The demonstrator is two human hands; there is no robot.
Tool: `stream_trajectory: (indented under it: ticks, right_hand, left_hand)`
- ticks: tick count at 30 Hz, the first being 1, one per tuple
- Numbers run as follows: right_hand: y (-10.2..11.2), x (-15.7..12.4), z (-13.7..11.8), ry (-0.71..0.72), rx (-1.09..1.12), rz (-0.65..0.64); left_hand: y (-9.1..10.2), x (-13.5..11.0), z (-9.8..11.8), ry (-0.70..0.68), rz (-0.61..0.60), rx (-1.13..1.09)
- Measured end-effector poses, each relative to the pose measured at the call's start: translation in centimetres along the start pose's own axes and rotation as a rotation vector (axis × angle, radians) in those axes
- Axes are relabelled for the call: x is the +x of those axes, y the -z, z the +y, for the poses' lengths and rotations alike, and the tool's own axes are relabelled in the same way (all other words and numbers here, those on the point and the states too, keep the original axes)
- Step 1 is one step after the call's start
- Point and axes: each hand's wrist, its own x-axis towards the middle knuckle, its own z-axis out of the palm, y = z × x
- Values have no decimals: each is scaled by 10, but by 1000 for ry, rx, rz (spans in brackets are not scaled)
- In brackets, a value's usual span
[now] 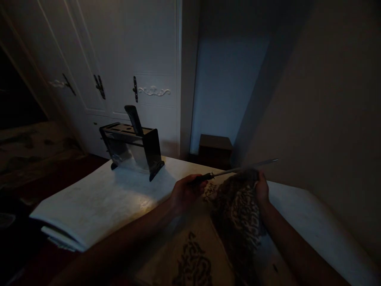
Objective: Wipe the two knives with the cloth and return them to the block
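My left hand [187,193] is closed around the black handle of a sharpening steel [235,170]. The thin metal rod points right, its tip rising past my other hand. My right hand [262,189] grips a brown and beige patterned cloth [242,210], bunched up just under and against the rod. The cloth hangs down toward the table, and a beige part with dark squiggles spreads out nearer to me. Back left stands a knife block [131,145] with clear sides and black ends. One black-handled knife [134,120] sticks up out of its slots.
The block stands on a pale marble-look table [98,198], whose left edge curves. Behind it rises a white wardrobe [149,43] with dark handles. A small brown box-like piece [216,143] sits in the corner, and a wall [327,119] runs along the right. The room is dim.
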Motion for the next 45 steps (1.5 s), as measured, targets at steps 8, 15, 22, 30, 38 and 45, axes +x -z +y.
stream_trajectory:
  ticks: [8, 15, 22, 30, 38, 45]
  right_hand:
    - [-47, -52, 4, -399, 302, -316]
    - [-65, -82, 1, -461, 436, -472]
    - [-64, -80, -3, -526, 348, -496]
    - [-66, -82, -5, -667, 231, -548]
    - [-62, -75, 5, -614, 181, -475]
    - [-59, -75, 5, -570, 151, -411]
  left_hand:
    - [4, -5, -24, 120, -141, 134]
    - [6, -7, -23, 123, -135, 173]
    - [7, -6, -24, 113, -121, 132]
    - [9, -4, -24, 69, -126, 112]
    - [12, -3, -26, 59, -104, 95]
    - [10, -2, -23, 37, -39, 86]
